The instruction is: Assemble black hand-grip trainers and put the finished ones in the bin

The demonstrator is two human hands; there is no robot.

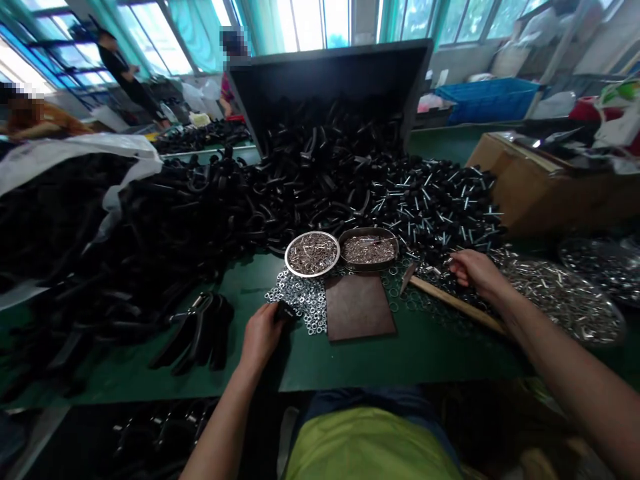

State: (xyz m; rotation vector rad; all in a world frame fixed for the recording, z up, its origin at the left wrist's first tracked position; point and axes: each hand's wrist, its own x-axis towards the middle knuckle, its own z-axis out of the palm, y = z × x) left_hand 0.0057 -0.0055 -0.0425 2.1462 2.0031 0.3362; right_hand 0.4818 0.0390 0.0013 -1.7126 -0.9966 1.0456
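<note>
Before bright windows (320,23) in the head view, a green tabletop (310,373) is carrying a hammer (450,301) and a brown square plate (360,307). The left hand (263,333) is gripping a black part (286,311) beside loose nuts (303,297), left of the plate. The right hand (473,272) is reaching past the hammer, curled inward; whether it is pinching anything, I cannot tell.

A black part (286,311) is held in the left hand (262,335); its dark end comes out beyond the fingers, and the rest is hidden by the grip. Small shiny metal pieces (433,269) lie loose, in disorder, just beside the right hand's (471,272) fingertips.
</note>
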